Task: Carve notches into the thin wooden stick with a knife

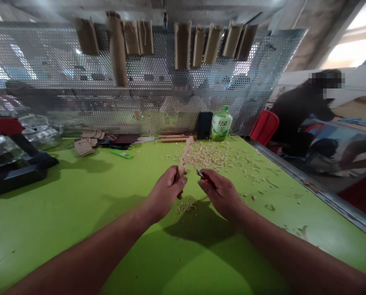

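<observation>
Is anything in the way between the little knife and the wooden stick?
No, nothing visible is. The small red-handled knife in the right hand sits just apart from the carved wooden stick gripped in the left hand, with only a small gap between them.

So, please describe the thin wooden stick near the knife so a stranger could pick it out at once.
On the green table, a heap of pale wood shavings lies. In front of it, the left hand holds a thin wooden stick almost upright, its edges wavy. Unlike the straight wooden strips lying flat behind, it is raised, beside the small knife in the right hand.
</observation>
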